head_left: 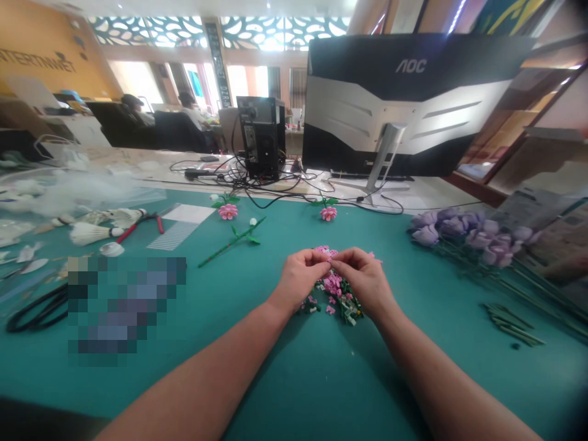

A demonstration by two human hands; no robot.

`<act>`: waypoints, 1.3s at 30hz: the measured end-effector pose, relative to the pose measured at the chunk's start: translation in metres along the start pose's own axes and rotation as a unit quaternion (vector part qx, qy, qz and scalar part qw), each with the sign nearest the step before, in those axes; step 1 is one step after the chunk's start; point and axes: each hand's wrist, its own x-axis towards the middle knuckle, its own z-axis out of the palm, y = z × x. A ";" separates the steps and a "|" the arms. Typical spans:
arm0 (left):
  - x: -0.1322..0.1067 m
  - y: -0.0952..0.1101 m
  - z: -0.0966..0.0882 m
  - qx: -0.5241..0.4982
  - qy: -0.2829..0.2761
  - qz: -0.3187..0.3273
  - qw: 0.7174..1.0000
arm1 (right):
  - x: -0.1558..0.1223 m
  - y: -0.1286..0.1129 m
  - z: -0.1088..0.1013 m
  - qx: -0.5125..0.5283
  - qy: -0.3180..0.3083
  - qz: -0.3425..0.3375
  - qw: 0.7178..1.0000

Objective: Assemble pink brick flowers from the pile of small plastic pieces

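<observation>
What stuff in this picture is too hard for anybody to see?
All in the head view:
1. Whatever is at the fingertips of the left hand and right hand: too small, and the fingertips cover it.
2. Some of the pile of pink and green pieces: behind the hands.
3. What the pixelated patch shows: big squares hide it.
4. Stem ends of the purple flowers: cut off by the right edge.

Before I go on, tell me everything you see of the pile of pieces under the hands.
The pile is a loose heap of small pink, green and whitish pieces, plastic by their look, lying on the green mat. Pink ones, some flower-shaped, cluster in the middle; green and whitish ones spread nearer. The left hand and right hand partly hide it; contact is unclear.
</observation>
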 end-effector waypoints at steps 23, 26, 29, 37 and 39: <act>0.000 -0.003 0.000 0.022 0.009 0.008 1.000 | -0.002 -0.005 0.003 -0.012 0.008 -0.008 1.000; 0.001 -0.004 0.001 0.003 0.017 -0.015 1.000 | -0.002 -0.003 0.003 -0.029 0.003 -0.015 0.999; 0.003 -0.005 0.002 -0.039 0.015 -0.048 0.998 | -0.001 0.001 0.001 -0.052 -0.006 -0.024 0.998; 0.004 -0.005 0.001 -0.089 -0.003 -0.075 0.993 | -0.003 0.002 -0.001 -0.132 -0.013 -0.063 0.989; 0.003 -0.006 0.001 -0.095 -0.004 -0.072 0.993 | -0.003 0.003 -0.002 -0.150 -0.012 -0.072 0.986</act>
